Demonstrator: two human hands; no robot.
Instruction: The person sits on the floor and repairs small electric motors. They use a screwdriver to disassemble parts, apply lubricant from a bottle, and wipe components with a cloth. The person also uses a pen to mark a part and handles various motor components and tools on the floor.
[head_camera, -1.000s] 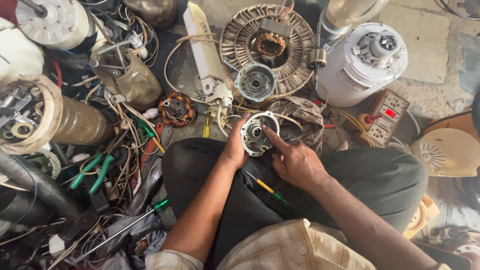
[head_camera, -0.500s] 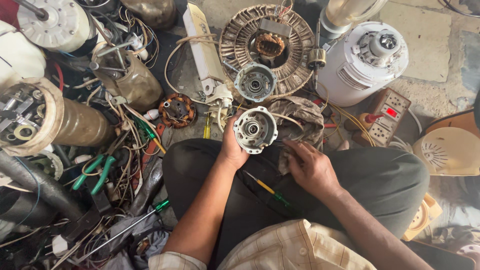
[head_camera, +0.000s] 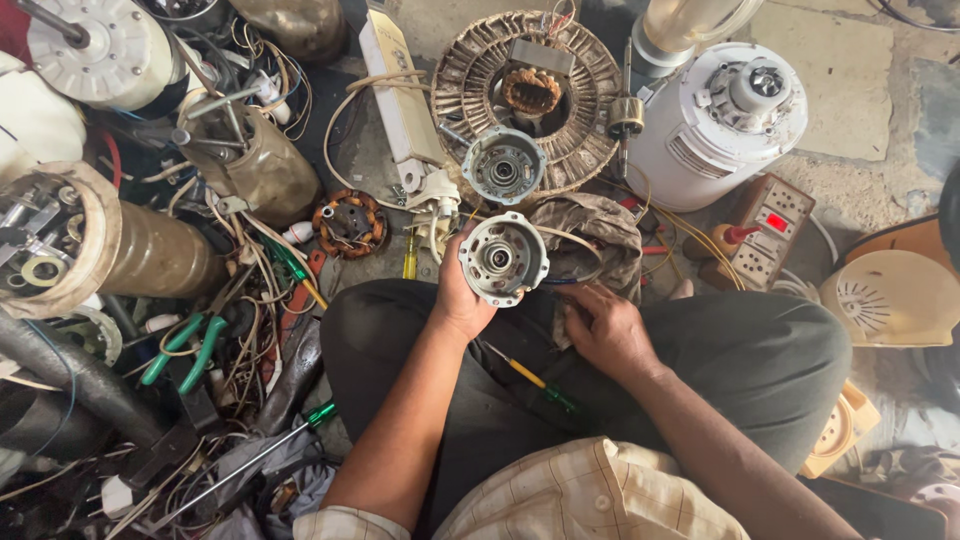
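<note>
Your right hand (head_camera: 608, 330) has dropped away from the round metal motor cover (head_camera: 503, 258) onto the grimy cloth (head_camera: 590, 235) over your lap, fingers pressed into it. Your left hand (head_camera: 462, 296) grips the cover by its left rim, raised above your knees. A yellow-handled screwdriver (head_camera: 530, 377) lies on your lap.

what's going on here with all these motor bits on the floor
A person sits cross-legged on the floor among motor parts, wires and tools. Their left hand holds up a round silver metal motor end cover, hollow side facing the camera. Their right hand rests on a crumpled grey-brown cloth at their lap. A yellow-and-green screwdriver lies on their dark trousers. A second, similar silver cover sits on the floor just beyond.
</note>
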